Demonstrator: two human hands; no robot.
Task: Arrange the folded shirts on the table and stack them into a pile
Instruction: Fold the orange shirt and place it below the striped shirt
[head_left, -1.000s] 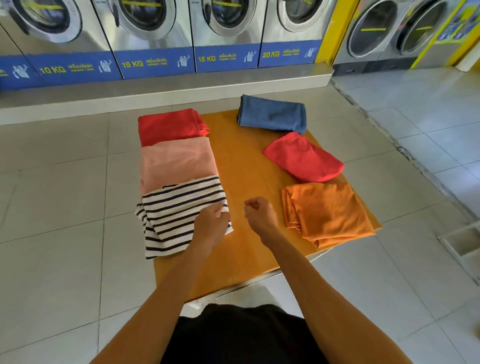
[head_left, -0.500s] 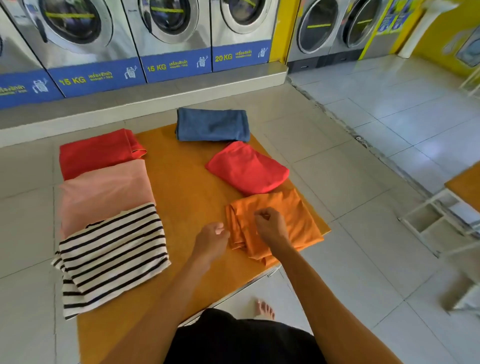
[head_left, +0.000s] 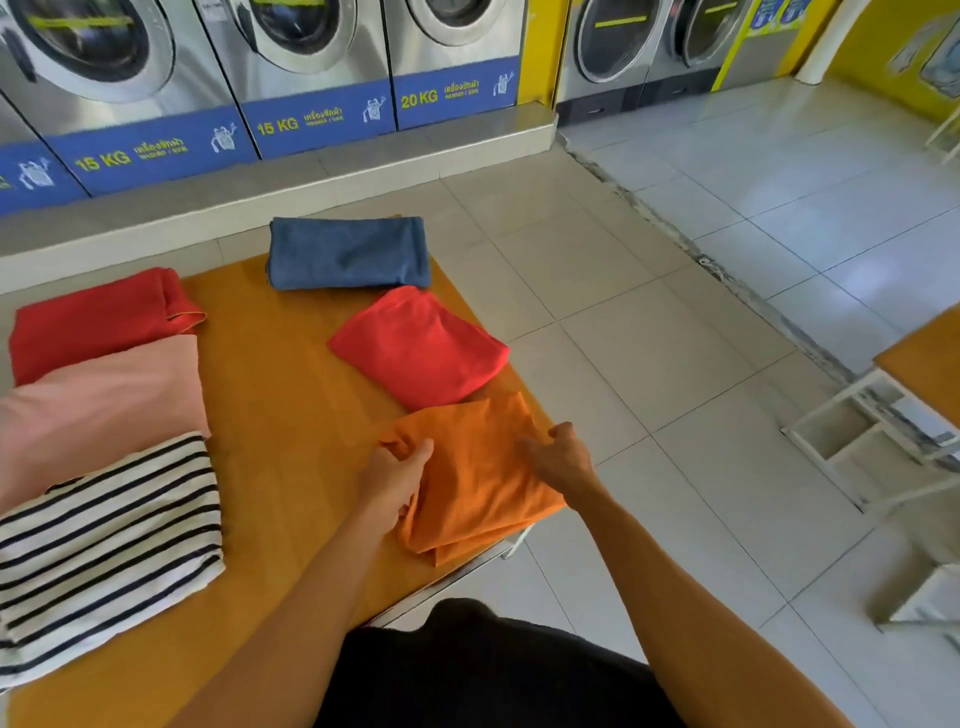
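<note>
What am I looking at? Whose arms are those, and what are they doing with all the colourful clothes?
A person wears a camera on their head, so you look down at their own arms. The left hand and right hand each grip a side of the folded orange shirt on the wooden table. Beyond it lie a red shirt and a blue shirt. On the left lie a striped shirt, a pink shirt and another red one. Behind are washing machines.

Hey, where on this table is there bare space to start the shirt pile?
The bare table strip down the middle, between the striped shirt and pink shirt on one side and the orange shirt on the other. Both side columns are crowded.
</note>
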